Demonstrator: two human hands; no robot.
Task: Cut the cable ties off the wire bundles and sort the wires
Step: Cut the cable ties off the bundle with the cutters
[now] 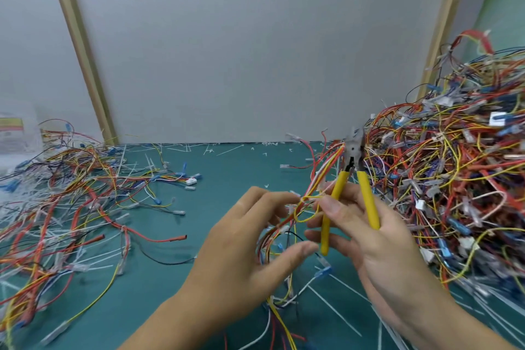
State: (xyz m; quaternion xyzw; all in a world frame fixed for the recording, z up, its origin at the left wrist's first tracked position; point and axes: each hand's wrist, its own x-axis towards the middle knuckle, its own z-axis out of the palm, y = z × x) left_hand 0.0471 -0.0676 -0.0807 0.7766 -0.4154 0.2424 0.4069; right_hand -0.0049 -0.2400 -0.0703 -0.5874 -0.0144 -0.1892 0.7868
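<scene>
Head view: right hand (377, 241) grips yellow-handled cutters (352, 170), handles spread, nose up against the top of a wire bundle (321, 176) held above the green mat (227, 179) between both hands. Left hand (247, 236) reaches its fingers into the bundle, thumb apart below; a pinch cannot be told through blur. Big wire pile (454, 179) just right, loose wires (71, 193) spread left.
</scene>
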